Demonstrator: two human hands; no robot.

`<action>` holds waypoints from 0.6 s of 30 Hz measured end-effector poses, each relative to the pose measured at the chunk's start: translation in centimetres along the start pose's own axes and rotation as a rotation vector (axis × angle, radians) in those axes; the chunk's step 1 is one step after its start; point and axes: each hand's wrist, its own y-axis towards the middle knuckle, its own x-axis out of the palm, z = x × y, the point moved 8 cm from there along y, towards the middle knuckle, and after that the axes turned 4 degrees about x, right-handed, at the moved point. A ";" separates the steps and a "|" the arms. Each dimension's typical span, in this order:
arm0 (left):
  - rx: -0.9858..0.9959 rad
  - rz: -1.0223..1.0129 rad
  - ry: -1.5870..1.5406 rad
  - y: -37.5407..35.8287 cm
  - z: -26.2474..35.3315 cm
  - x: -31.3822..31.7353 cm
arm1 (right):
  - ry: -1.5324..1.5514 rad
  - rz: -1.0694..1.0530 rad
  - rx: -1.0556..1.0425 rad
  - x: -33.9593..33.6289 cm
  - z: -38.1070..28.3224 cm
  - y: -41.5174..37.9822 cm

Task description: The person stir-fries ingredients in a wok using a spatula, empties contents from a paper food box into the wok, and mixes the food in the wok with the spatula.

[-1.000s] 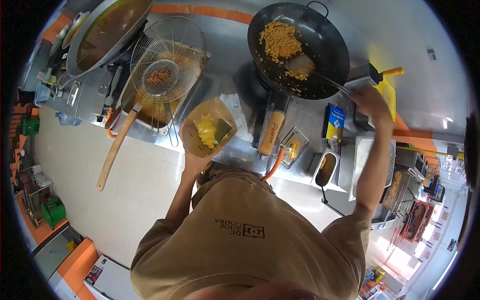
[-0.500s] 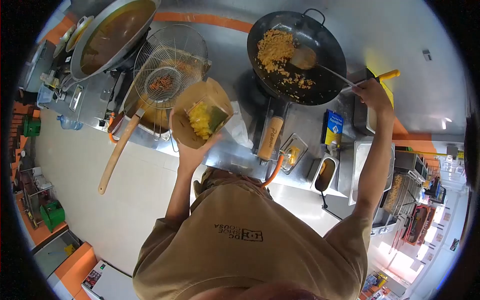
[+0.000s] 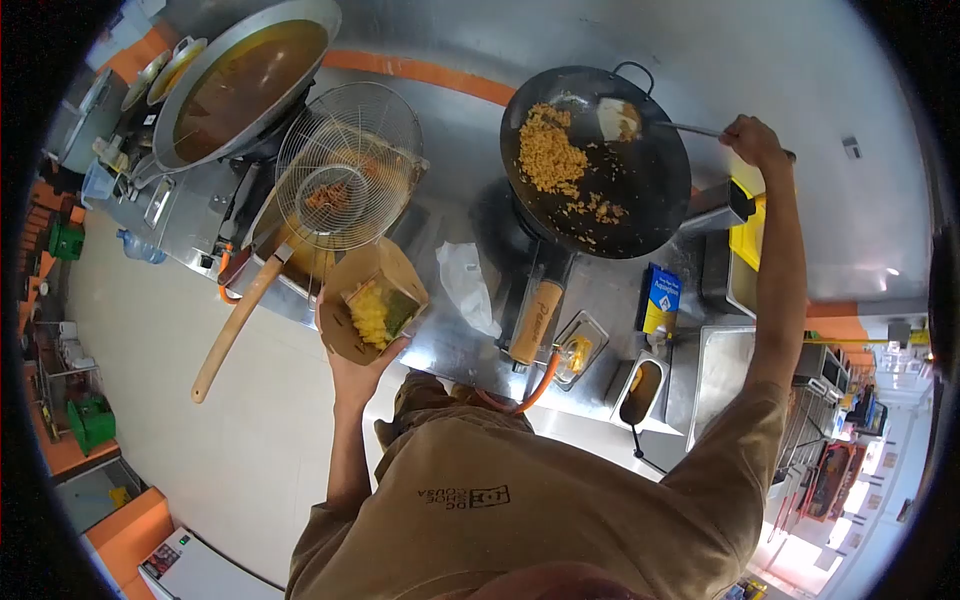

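My left hand (image 3: 360,378) is wrapped round the underside of an open brown paper food box (image 3: 340,322). Inside the box lie yellow chunks and a dark green piece. My right hand (image 3: 757,143) grips the long metal handle of a wok spatula (image 3: 618,120), whose blade is over the upper part of a black wok (image 3: 655,205). Fried rice (image 3: 550,150) is heaped on the wok's left side, with scattered grains lower down. Between box and wok, a white plastic bag or sheet (image 3: 465,288) rests on the steel counter.
A wire strainer (image 3: 350,170) with a long wooden handle sits over a pan at left. Beyond it is a large wok of brown liquid (image 3: 245,95). A blue-yellow packet (image 3: 660,298), a small glass dish (image 3: 582,350) and a metal container (image 3: 640,392) line the counter's right side.
My left hand has carried the box left, nearer the strainer. The spatula blade has moved away from the rice toward the wok's far side, my right hand moving with it. The camera view has shifted slightly.
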 end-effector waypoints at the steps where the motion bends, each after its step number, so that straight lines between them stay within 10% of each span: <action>1: -0.045 -0.003 0.044 -0.4 -0.5 -0.2 | 0.004 0.000 -0.008 -0.3 -1.9 1.4; 4: -0.025 0.029 0.033 -1.3 0.8 0.2 | 0.352 -0.425 -0.018 3.3 -7.5 4.5; 7: 0.041 0.070 0.146 -2.1 2.8 0.2 | 0.457 -0.198 -0.197 1.9 -4.2 10.1; 9: 0.127 -0.006 0.232 -2.5 4.3 1.0 | -0.091 -0.088 -0.219 -3.5 -6.3 11.9; 14: 0.013 -0.105 0.025 -3.9 4.9 3.5 | 0.087 0.146 -0.600 -5.9 -17.4 12.3; 18: -0.010 -0.188 -0.030 -4.8 5.2 5.2 | -0.060 0.036 -0.748 -11.9 -19.6 11.9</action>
